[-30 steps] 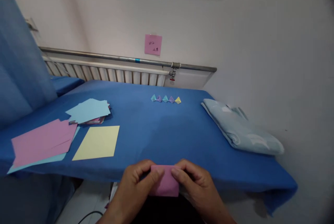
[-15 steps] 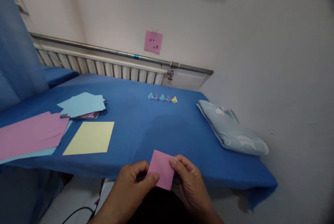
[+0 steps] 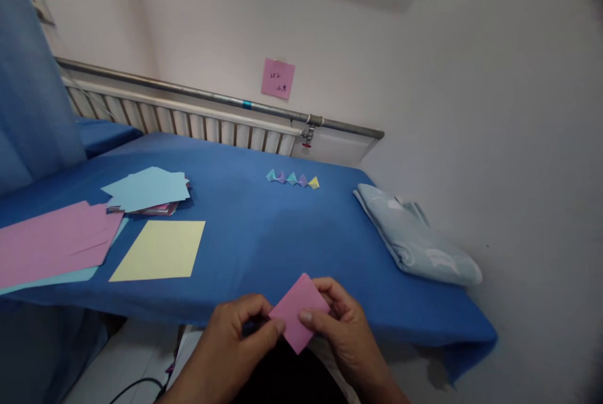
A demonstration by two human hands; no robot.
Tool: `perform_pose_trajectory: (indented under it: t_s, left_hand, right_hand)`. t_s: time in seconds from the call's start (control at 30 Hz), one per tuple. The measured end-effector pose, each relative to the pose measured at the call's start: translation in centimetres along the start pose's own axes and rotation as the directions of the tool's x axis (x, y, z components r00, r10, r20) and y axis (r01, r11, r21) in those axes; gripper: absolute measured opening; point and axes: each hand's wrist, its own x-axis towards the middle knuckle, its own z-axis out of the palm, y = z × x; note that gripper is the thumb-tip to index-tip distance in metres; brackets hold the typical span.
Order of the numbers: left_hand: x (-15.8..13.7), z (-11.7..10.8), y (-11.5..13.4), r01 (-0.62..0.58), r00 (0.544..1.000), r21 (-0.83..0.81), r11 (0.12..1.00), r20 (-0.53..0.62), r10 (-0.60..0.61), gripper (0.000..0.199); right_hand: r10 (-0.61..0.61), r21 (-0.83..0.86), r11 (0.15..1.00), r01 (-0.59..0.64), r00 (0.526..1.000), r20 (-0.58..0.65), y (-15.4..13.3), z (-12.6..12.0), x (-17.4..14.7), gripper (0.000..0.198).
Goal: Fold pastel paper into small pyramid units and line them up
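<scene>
Pink paper square (image 3: 293,319), seemingly folded, cornerwise at the lower centre of the frame. Left hand (image 3: 240,332): narrow grip, pinching its left corner. Right hand (image 3: 349,332): grip closed on its right side, thumb on top. Step in hand, as judged: folding; a further crease would call for matched edges and thumb pressure. Five small folded papers (image 3: 292,179): mid-frame row, on blue cloth (image 3: 235,222).

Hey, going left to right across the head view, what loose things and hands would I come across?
Pink sheets, yellow sheet, left hand, held pink paper, right hand, blanket. Things with overlapping places are skipped.
</scene>
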Motion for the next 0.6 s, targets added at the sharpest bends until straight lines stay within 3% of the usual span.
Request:
perform_pose_trajectory:
  t_s: [0.2,0.47,0.6]
  left_hand:
    - [-0.07,-0.18,-0.11,-0.054,0.999,0.067,0.996,0.002,0.054,0.026]
    - [-0.2,-0.35,-0.4,-0.149,0.988,0.026,0.989,-0.041,0.15,0.031]
    - [0.31,-0.36,-0.69,-0.08,0.997,-0.069,0.994,-0.03,0.078,0.035]
  right_hand:
    - [0.129,-0.067,0.99,-0.121,0.983,0.128,-0.47,-0.24,-0.23,0.021]
    - [0.07,-0.207,0.977,-0.048,0.992,0.102,-0.35,-0.07,-0.38,0.024]
    - [0.06,-0.165,0.985,-0.054,0.998,0.035,0.03,0.27,-0.18,0.027]
